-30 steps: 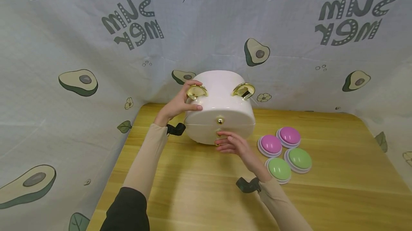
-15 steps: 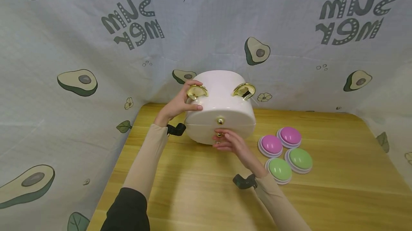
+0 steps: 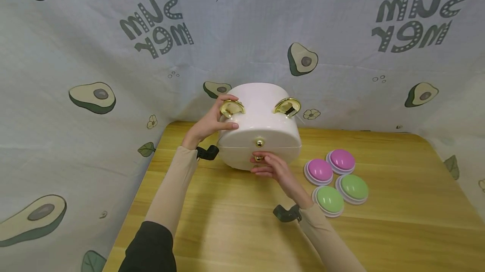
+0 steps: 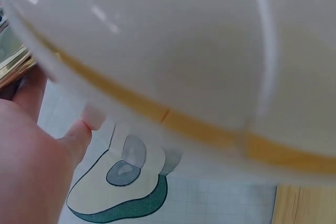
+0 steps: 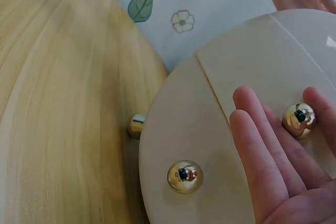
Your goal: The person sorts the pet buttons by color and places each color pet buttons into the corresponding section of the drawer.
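While the white box (image 3: pixel 261 128) stands toward the back of the wooden table (image 3: pixel 398 188), the left hand (image 3: pixel 207 127) grips its top around one gold ear (image 3: pixel 232 107), thumb to the front. The right hand (image 3: pixel 279 172) is at the front face, two fingers extended, with a gold knob (image 5: pixel 299 120) among its fingers; whether it is pinched cannot be determined. Two pink buttons (image 3: pixel 342 160) and two green buttons (image 3: pixel 330 199) sit grouped to the right. Patterned cloth (image 3: pixel 242 32) hangs behind.

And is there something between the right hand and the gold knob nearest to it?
Nothing visible: the gold knob sits between fingers of the right hand. The left hand is higher on the white box, not between.
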Demonstrator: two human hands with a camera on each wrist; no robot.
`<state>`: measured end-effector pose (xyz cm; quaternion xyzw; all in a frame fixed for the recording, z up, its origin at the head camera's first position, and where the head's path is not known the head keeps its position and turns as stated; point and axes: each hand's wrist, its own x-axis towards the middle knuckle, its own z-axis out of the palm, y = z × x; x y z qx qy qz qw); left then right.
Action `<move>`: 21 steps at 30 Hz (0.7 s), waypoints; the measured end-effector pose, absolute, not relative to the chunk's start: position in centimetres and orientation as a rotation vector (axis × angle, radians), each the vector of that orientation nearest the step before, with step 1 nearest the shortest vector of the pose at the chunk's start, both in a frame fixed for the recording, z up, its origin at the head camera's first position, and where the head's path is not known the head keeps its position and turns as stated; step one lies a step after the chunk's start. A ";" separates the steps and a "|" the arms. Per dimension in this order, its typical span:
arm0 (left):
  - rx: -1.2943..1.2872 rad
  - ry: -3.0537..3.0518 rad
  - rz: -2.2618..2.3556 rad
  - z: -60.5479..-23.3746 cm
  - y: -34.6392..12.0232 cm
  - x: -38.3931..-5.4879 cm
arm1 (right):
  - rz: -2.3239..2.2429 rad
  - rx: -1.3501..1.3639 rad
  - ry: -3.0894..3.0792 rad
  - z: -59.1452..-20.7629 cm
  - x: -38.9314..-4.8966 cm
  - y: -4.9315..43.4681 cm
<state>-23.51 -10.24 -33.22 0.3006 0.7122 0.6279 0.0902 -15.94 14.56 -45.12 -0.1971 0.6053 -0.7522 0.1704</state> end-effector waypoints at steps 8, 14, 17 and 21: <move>0.899 2.103 1.872 -32.9 -10.4 -23.2 | -2.113 -0.571 1.742 -44.8 -15.5 14.4; 0.889 2.101 1.865 -32.8 -10.4 -23.3 | -2.106 -0.567 1.750 -44.6 -14.8 14.3; 0.883 2.101 1.866 -33.2 -10.5 -23.7 | -2.095 -0.575 1.775 -44.6 -14.4 14.3; 0.874 2.120 1.856 -34.3 -10.7 -24.7 | -2.087 -0.592 1.792 -44.6 -13.9 14.5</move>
